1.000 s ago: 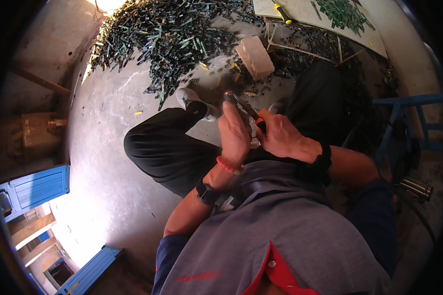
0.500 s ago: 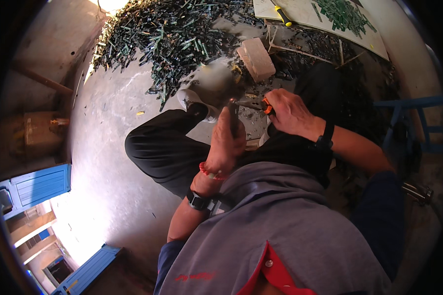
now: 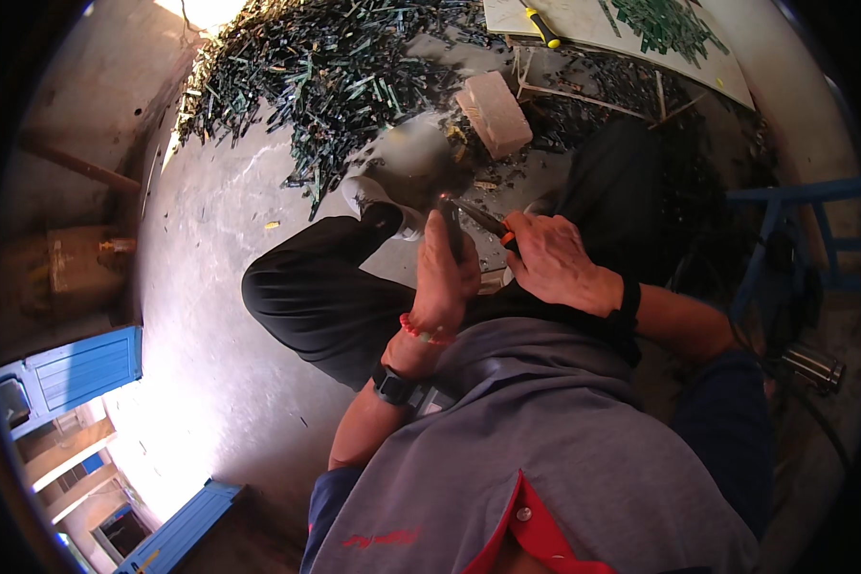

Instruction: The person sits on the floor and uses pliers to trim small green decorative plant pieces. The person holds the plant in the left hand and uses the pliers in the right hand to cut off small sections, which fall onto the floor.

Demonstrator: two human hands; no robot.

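My left hand [image 3: 445,277] is closed round a dark, narrow piece [image 3: 452,218], held upright in front of my lap; its lower part is hidden by my fingers. In my right hand [image 3: 560,263] is a pair of pliers [image 3: 480,217] with orange-and-black handles. The jaws point left and reach the top end of the dark piece, where a tiny reddish bright spot shows. Whether the jaws bite on anything is too small to tell.
A large heap of dark green strips [image 3: 335,96] covers the floor ahead. Beyond my feet lies a pale brick [image 3: 495,115]. At the far right, a board [image 3: 584,24] carries a yellow-and-black screwdriver [image 3: 543,29] and green strips [image 3: 665,29]. A blue frame [image 3: 799,196] stands at right.
My right hand has shifted a little left and down, turning the pliers so the jaws slant up toward the dark piece's tip. My left hand has stayed nearly in place.
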